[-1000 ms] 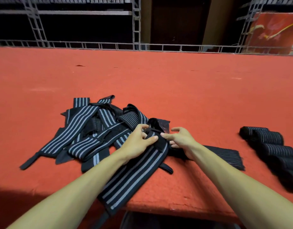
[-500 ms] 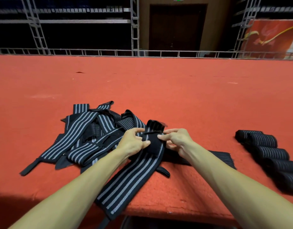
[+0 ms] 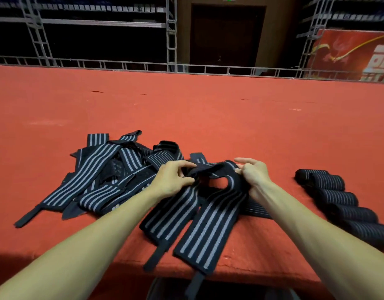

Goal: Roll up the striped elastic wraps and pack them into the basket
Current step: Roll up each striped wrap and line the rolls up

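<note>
Left hand (image 3: pixel 172 180) and right hand (image 3: pixel 252 174) are pinching the striped elastic wrap (image 3: pixel 209 228) — rolling tightly likely needs edges aligned.

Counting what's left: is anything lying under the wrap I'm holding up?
A flat dark wrap pokes out beneath the held wrap, by the right hand. How far it runs underneath is covered.

Both bare forearms reach forward from the lower corners and converge toward the middle. The left hand (image 3: pixel 171 180) lies back-up, its thumb and curled fingers (image 3: pixel 183 165) pinching one side of a folded wrap (image 3: pixel 210 221). The right hand (image 3: pixel 254 176) faces it, wrist slightly bent, and pinches the other side with curled fingers.
</note>
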### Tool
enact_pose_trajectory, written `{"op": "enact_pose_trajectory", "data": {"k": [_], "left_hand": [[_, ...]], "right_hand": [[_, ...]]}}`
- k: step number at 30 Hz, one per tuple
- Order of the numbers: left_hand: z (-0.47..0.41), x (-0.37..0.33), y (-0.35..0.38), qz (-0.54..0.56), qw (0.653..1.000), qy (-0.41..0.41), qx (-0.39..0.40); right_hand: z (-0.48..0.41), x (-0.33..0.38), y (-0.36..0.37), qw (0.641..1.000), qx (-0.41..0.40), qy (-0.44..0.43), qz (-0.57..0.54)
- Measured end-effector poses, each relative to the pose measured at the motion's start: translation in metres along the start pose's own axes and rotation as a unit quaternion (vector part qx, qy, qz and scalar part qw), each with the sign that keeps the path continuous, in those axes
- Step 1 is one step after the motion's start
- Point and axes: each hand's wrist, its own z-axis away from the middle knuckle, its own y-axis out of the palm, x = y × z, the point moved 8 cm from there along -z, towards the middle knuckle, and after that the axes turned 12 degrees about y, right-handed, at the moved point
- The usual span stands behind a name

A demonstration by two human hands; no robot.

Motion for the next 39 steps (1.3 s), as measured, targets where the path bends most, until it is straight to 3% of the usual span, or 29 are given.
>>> {"op": "enact_pose_trajectory", "data": {"k": [4, 7, 11, 17, 22, 26, 28, 31, 32, 34, 36, 39], "left_hand": [[-0.008, -0.004, 0.001, -0.112, 0.993, 0.033, -0.021], [-0.01, -0.007, 0.005, -0.188, 0.981, 0.045, -0.018], [-0.007, -0.013, 0.005, -0.301, 0.952, 0.056, -0.001], [0.004, 0.009, -0.005, -0.337, 0.941, 0.034, 0.02], [0.018, 0.034, -0.034, -0.363, 0.931, -0.041, 0.002], [0.027, 0.043, -0.047, -0.378, 0.921, -0.091, -0.021], [0.028, 0.032, -0.04, -0.426, 0.901, -0.07, -0.039], [0.021, -0.013, -0.012, -0.443, 0.891, 0.074, -0.069], [0.018, -0.025, 0.006, -0.406, 0.904, 0.129, -0.049], [0.013, -0.039, 0.053, -0.29, 0.939, 0.173, 0.066], [0.01, -0.04, 0.099, -0.227, 0.943, 0.156, 0.188], [0.0, -0.028, 0.137, -0.214, 0.94, 0.102, 0.247]], "right_hand": [[-0.007, 0.001, -0.028, 0.994, -0.058, -0.023, 0.087], [0.0, 0.011, -0.038, 0.969, -0.108, -0.071, 0.212], [0.005, 0.003, -0.026, 0.93, -0.086, -0.097, 0.345], [0.0, -0.006, -0.014, 0.915, -0.061, -0.118, 0.381], [-0.007, -0.002, -0.057, 0.897, -0.165, -0.071, 0.404], [-0.007, -0.008, -0.091, 0.895, -0.199, -0.03, 0.398], [-0.009, -0.012, -0.096, 0.896, -0.197, -0.019, 0.398], [-0.015, -0.018, -0.094, 0.908, -0.146, -0.002, 0.392], [-0.016, -0.019, -0.091, 0.92, -0.124, 0.0, 0.372], [-0.016, -0.022, -0.086, 0.947, -0.07, 0.006, 0.314], [-0.012, -0.023, -0.084, 0.967, -0.027, 0.004, 0.254], [-0.008, -0.016, -0.094, 0.981, -0.019, -0.011, 0.19]]}}
